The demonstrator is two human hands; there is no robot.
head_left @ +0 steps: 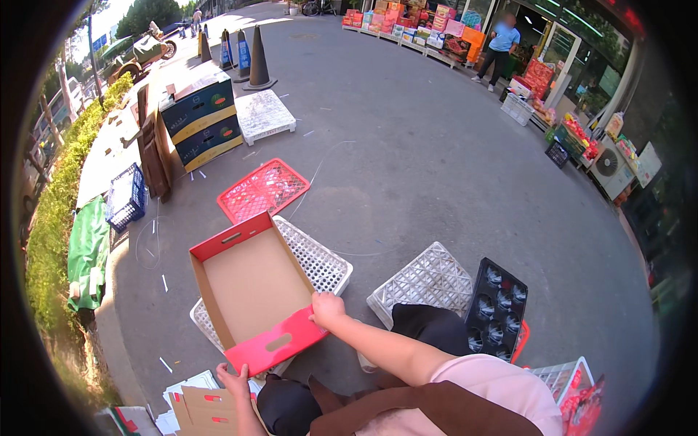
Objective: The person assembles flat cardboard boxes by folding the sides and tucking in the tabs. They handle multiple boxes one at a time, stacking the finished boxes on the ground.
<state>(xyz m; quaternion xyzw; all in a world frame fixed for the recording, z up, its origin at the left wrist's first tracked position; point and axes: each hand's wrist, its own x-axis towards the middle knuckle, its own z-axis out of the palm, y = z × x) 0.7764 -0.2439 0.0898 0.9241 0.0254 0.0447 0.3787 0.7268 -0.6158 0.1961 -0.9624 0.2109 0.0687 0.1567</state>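
Note:
A shallow open-topped cardboard box [254, 283], red at its two ends and plain brown inside, rests tilted on a white perforated plastic crate [316, 258]. My right hand [329, 311] grips the box's near right corner. At the near left corner, my left hand [234, 379] holds the red end panel, thumb against its outer face. The inside of the box holds nothing. Just beyond it a red mesh tray [265, 189] lies on the ground. Below my left hand, flattened brown cardboard pieces [203, 410] are partly cut off by the frame.
To the right stand an upturned white crate [429, 280] and a black moulded tray [496, 309]. Stacked dark fruit cartons [200, 120], a low white pallet [265, 116] and traffic cones [259, 62] are at far left. A person in blue [502, 40] stands by a shopfront.

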